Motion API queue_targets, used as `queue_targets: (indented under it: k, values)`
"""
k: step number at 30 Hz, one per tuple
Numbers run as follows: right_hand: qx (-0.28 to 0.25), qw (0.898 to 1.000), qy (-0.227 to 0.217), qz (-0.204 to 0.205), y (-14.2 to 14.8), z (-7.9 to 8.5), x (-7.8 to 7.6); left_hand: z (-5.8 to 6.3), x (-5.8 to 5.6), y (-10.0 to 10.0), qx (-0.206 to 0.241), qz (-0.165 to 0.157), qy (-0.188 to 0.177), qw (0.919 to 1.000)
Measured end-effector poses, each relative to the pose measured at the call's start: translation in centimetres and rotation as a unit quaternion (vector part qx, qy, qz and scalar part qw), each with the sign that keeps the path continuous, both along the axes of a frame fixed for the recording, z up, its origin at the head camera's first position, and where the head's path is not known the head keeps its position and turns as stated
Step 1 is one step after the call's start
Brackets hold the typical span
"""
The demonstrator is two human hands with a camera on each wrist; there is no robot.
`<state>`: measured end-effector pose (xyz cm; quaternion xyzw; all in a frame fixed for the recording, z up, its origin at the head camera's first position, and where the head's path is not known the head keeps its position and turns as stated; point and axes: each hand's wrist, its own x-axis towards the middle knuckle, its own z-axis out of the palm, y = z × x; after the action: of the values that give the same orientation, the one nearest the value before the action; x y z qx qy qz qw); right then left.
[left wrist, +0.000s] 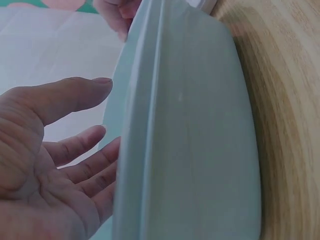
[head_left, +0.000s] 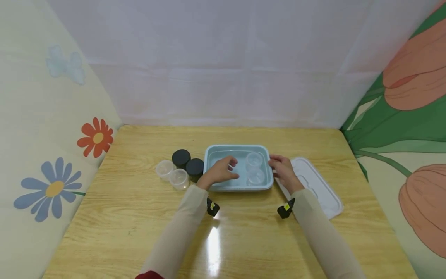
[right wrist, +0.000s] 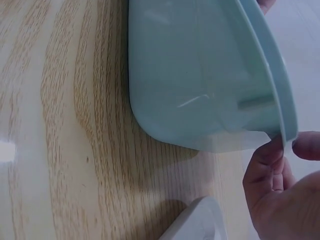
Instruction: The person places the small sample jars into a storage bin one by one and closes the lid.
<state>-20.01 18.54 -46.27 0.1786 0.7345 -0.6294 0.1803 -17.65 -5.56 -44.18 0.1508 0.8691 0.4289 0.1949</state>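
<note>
A light blue box sits in the middle of the wooden table. It is a long shape with round corners and a flat rim that sticks out all the way round. Its sides are smooth and a little see-through.

Inside the box, on its 3 o'clock side, are two small clear cups. One is just behind the other, and they are so close that I cannot tell if they touch.

The left hand is over the 9 o'clock half of the box. Its fingers are spread apart and loose, and it holds nothing. The wrist view shows the open palm just beside the rim.

The right hand is at the 3 o'clock edge of the box. Its thumb and fingers pinch the rim there.

At 9 o'clock from the box stand four small pots in a bunch. Two are clear cups like the ones inside. Two have black lids.

At 3 o'clock from the box lies one white lid, flat on the table, partly under the right arm.

So there is one box, one white lid, four clear cups and two black-topped pots.
</note>
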Motion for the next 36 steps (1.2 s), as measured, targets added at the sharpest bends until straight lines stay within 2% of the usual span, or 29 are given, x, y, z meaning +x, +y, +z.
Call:
queue_targets:
  k: [6,12,19,25,36]
  values:
    - [-0.002,1.000,0.005,-0.006,0.3,-0.1,0.0,0.0,0.2,-1.2,0.011,0.010,0.001,0.9999]
    - [-0.002,1.000,0.008,-0.004,0.4,-0.2,0.0,0.2,0.4,-2.8,0.025,0.031,0.019,0.9990]
    - [-0.001,1.000,0.005,-0.012,0.6,-0.4,-0.1,1.1,1.2,-4.9,0.038,0.072,0.043,0.9958]
    - [0.000,1.000,0.001,-0.013,0.5,-0.2,-0.1,1.7,1.9,-6.7,0.034,0.106,0.046,0.9928]
    - [0.003,1.000,-0.001,-0.009,0.4,0.0,0.1,1.7,3.1,-9.5,0.033,0.142,0.054,0.9878]
